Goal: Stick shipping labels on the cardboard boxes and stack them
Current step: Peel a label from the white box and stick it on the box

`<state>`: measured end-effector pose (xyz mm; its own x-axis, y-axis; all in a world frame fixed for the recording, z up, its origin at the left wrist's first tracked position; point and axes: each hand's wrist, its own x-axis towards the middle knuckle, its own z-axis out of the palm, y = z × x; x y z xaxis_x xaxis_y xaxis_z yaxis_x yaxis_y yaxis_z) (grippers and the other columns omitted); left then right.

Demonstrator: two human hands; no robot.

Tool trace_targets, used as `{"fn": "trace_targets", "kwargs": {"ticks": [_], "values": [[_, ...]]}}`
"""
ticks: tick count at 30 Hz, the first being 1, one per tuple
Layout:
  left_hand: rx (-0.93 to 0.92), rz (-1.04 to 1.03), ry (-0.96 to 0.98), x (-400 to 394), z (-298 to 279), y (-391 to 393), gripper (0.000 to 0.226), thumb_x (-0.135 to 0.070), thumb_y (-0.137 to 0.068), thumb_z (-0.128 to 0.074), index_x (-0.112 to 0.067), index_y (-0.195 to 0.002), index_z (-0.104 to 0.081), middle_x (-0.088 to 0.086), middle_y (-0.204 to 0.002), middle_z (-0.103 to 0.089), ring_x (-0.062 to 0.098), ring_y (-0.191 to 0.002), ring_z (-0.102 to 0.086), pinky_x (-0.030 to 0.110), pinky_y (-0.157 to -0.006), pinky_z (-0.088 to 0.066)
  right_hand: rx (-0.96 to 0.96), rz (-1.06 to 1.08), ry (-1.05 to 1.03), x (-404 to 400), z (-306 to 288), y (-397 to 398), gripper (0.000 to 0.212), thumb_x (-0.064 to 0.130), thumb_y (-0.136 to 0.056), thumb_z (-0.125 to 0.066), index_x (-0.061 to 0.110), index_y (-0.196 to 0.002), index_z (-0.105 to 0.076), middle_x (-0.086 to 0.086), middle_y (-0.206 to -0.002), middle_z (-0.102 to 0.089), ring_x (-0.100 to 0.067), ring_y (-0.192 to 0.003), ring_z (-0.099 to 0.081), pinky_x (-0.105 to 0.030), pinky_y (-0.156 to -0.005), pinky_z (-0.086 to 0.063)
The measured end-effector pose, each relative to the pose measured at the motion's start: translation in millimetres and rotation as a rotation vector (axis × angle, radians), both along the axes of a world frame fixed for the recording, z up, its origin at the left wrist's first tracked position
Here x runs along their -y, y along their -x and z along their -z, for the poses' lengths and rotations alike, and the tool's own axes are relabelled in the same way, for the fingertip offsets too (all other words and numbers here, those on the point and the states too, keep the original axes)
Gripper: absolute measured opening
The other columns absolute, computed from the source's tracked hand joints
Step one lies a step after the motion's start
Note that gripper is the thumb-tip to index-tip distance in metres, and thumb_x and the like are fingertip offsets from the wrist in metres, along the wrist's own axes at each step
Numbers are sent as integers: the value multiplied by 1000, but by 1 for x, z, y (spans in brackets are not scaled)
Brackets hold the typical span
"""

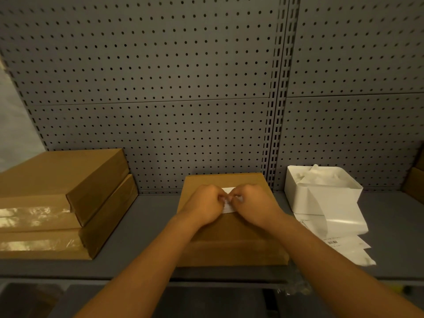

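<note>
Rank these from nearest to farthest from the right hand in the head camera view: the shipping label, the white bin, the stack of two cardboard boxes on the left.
1. Shipping label: pinched by the right hand, over the middle cardboard box.
2. White bin: to the right on the shelf, near the pegboard.
3. Stack of two cardboard boxes: far left, beyond the left hand.

You stand at a packing station in a stockroom or warehouse: a grey pegboard wall (pixel 160 76) with slotted uprights backs a grey metal shelf (pixel 142 226), which carries taped cardboard boxes (pixel 57 198) and a white bin (pixel 325 193) of paper scraps.
</note>
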<state>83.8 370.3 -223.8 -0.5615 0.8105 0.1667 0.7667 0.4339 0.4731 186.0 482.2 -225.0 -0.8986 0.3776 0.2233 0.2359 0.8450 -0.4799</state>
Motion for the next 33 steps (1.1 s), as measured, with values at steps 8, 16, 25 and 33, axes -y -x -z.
{"fn": "trace_targets", "kwargs": {"ticks": [8,16,25,33], "values": [[-246,-20,75,25,8,6,28,-21,-95,-45,-17,-107,-71,3,-113,-67,20,-97,-62,37,-82,-54,89,65,-162,-10,6,-23,40,20,-96,-40,29,-58,-43,-3,-77,-54,-19,-75,-53,-32,-71,-48],[-213,56,75,27,15,-5,36,-20,-96,-44,-19,-127,-61,2,-134,-58,19,-118,-56,34,-98,-48,87,4,-171,3,18,-28,33,26,-99,-37,18,-121,-62,-8,-121,-59,-20,-102,-56,-26,-88,-45],[-228,129,32,39,15,-21,36,-22,-97,-41,-23,-129,-58,-2,-135,-57,18,-115,-57,30,-95,-49,83,-64,-221,13,23,-34,36,31,-98,-37,22,-127,-58,-2,-131,-57,-19,-118,-52,-31,-101,-44],[-267,150,13,45,16,-24,36,-21,-96,-42,-19,-126,-61,-1,-133,-59,17,-118,-56,33,-98,-48,67,36,-273,18,20,-40,35,31,-98,-37,18,-115,-63,-5,-117,-62,-19,-104,-56,-29,-88,-49]]}}
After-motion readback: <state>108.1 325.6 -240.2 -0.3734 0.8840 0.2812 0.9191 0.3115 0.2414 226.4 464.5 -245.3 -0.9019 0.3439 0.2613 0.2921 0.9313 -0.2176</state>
